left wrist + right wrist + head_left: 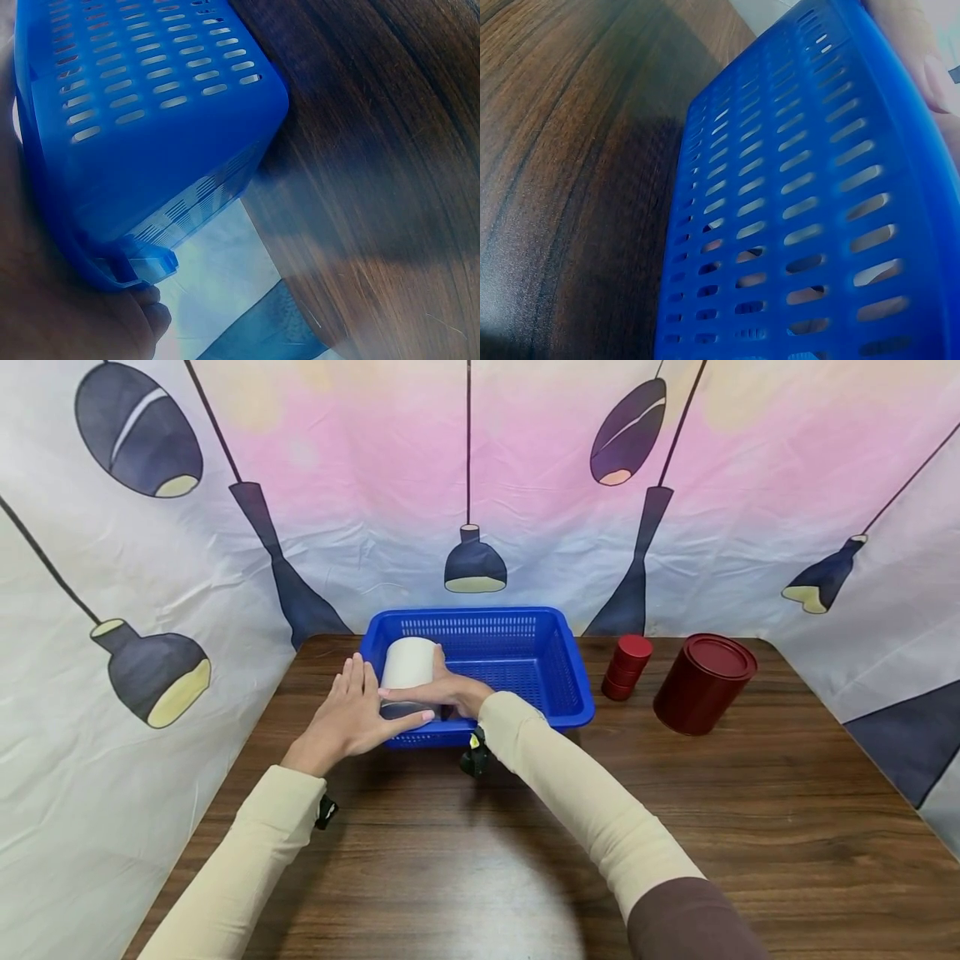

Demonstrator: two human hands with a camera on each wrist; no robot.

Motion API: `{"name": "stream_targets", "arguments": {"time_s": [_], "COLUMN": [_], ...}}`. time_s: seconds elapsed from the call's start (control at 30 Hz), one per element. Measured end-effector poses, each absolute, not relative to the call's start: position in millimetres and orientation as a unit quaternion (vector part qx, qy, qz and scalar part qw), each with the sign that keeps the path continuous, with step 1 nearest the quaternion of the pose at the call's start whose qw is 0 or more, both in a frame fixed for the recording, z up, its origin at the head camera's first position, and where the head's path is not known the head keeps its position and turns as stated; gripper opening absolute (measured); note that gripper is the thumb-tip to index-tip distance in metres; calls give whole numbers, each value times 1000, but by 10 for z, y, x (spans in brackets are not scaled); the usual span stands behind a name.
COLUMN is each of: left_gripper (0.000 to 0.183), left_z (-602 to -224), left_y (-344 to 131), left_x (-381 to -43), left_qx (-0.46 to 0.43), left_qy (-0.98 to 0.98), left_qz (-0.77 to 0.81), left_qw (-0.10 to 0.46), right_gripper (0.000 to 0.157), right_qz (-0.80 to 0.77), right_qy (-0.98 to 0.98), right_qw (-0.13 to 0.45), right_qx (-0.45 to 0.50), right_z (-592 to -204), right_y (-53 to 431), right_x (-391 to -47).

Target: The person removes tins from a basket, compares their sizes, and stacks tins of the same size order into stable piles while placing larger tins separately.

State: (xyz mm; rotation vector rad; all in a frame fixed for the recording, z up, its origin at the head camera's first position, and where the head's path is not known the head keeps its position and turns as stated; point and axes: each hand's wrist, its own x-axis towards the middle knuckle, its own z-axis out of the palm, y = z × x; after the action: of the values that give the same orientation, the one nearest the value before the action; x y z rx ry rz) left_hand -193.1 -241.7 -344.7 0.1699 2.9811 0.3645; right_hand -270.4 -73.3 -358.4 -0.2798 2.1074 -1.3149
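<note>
A white cylinder (408, 662) stands in the left end of the blue plastic basket (573, 689). Its lower part is partly hidden by the hands. My right hand (446, 688) reaches over the basket's front rim and holds the cylinder, thumb across its front and fingers at its right side. At the left rim lies my left hand (348, 714), fingers straight and thumb stretched toward the right hand. The left wrist view shows the basket's slotted wall (157, 165) close beside that hand. Through slots in the basket side (780, 195), the right wrist view gives glimpses of fingers.
To the right of the basket stand a small stack of red tins (627, 667) and a larger dark red lidded can (703, 685). All rest on a brown wooden table (450, 852). Behind it hangs a cloth backdrop (405, 510) printed with lamps.
</note>
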Motion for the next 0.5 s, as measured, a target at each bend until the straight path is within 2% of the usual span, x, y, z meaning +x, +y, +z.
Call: {"name": "stream_targets", "arguments": {"time_s": [0.5], "left_gripper": [135], "left_z": [-3453], "left_y": [-2416], "left_x": [-1930], "left_qx": [53], "left_qy": [989], "left_qz": [123], "left_qw": [65], "right_gripper": [136], "right_qz": [-497], "right_qy": [806], "right_qw": [308], "right_qx": [-96], "right_z": [-3582], "right_y": [-740], "right_x": [-2712]}}
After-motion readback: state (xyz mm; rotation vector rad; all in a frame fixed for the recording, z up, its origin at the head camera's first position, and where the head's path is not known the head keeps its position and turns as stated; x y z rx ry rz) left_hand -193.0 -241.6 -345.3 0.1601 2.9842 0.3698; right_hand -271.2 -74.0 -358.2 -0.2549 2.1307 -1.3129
